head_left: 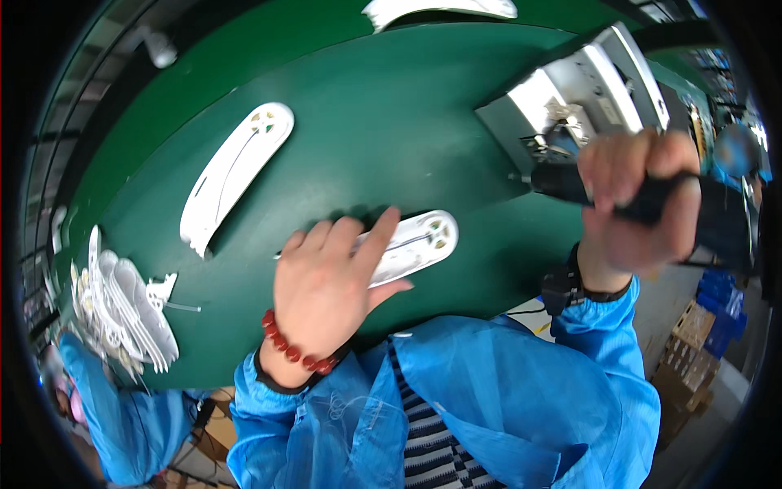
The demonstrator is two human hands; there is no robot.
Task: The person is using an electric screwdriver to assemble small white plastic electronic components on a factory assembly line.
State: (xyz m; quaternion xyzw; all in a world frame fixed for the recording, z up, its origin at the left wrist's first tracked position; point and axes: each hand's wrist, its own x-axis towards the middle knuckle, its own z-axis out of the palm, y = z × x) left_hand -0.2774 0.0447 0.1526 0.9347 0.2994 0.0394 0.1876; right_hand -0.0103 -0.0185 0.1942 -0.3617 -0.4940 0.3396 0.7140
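Note:
My left hand [322,281] lies over a long white plastic housing [415,257] on the green table. Its index finger and thumb straddle the part, and the palm hides the near end. The rounded far end shows a round spoked recess and a dark wire along the inside. My right hand [639,196], blurred by motion, is wrapped round a black power screwdriver [562,181]. The tool is raised at the right, its tip pointing left, apart from the housing and in front of a grey metal box [509,122].
Another white housing [236,175] lies on the green table [375,130] at the left. White parts [122,306] are stacked at the near left, beside someone's blue sleeve [122,416]. The lit box holds small parts. One more white piece [440,8] sits at the far edge.

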